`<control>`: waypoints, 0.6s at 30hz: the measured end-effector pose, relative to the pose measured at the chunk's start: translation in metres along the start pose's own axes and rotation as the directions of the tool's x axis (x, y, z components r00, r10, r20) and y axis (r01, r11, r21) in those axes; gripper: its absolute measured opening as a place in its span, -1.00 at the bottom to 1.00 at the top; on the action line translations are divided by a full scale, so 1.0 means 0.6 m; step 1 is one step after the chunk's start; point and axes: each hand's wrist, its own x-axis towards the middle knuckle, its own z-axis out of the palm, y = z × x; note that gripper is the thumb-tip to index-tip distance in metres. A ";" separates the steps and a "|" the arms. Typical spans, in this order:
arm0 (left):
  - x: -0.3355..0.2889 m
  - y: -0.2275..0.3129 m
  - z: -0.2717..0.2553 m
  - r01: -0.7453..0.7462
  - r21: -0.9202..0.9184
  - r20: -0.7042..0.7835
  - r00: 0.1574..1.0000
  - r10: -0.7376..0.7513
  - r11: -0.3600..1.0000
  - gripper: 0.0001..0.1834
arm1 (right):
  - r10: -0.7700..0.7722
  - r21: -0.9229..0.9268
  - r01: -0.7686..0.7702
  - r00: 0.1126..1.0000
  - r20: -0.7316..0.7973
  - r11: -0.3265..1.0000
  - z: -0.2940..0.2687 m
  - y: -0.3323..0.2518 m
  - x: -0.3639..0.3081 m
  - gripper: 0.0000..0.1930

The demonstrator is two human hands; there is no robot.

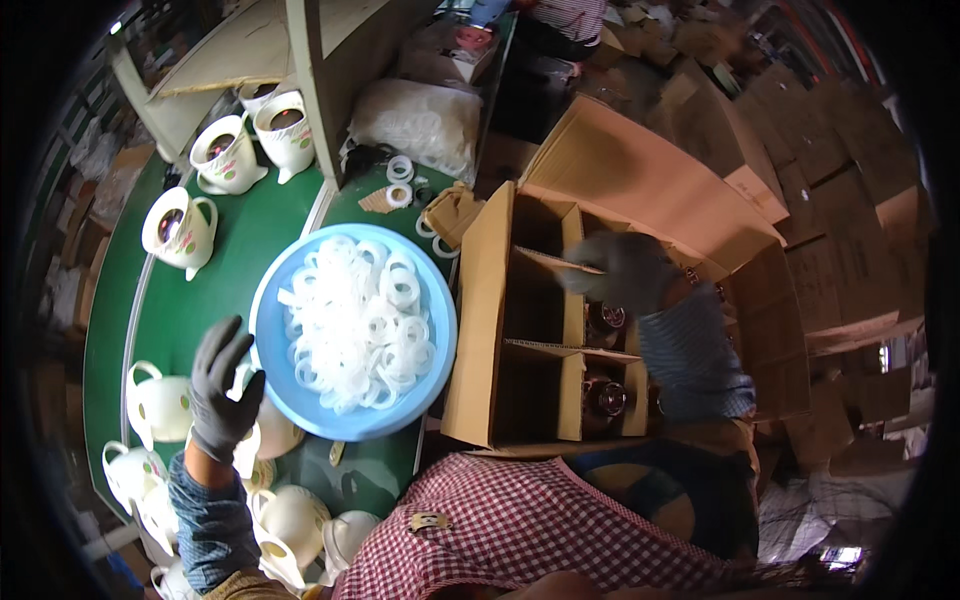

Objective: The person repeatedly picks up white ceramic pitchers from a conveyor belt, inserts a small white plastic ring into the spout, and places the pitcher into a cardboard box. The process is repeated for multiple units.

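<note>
My left hand [222,388], in a dark grey glove, is at the left rim of a light blue basin [264,335]. Its thumb and fingers are spread. Translucent white plastic rings [355,325] fill the basin. Below that hand, several white jugs with handles [295,515] crowd together on the green bench. My right hand [622,270], gloved too, is over an open carton [476,330] beside a cardboard divider [555,262]. Its fingers are dark and blurred, so its grip is unclear. Shiny round-topped items [606,398] stand in some of the carton's compartments.
White jugs with a printed floral pattern [180,232] stand on the green bench [190,310] at the far left, near a metal post [312,90]. A clear plastic bag [418,125] and tape rolls [399,180] lie beyond the basin. Stacked cartons [850,230] fill the right side.
</note>
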 end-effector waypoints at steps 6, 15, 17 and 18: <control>-0.102 0.143 0.013 0.188 -0.277 0.035 0.982 -0.185 0.942 -0.46 | 0.297 -0.242 -0.239 0.923 0.242 0.940 0.148 0.169 -0.122 -0.48; -0.215 0.285 0.029 0.424 -0.535 0.218 0.905 -0.366 0.731 -0.43 | 0.063 -0.079 -0.077 0.983 -0.173 0.994 -0.053 0.024 -0.150 -0.66; -0.216 0.304 0.044 0.474 -0.652 0.320 0.880 -0.352 0.592 -0.42 | -0.025 0.089 0.047 0.972 -0.233 0.995 -0.083 -0.033 -0.142 -0.62; -0.222 0.314 0.058 0.472 -0.712 0.332 0.879 -0.344 0.519 -0.39 | -0.079 0.160 0.123 0.964 -0.256 0.979 -0.100 -0.068 -0.134 -0.59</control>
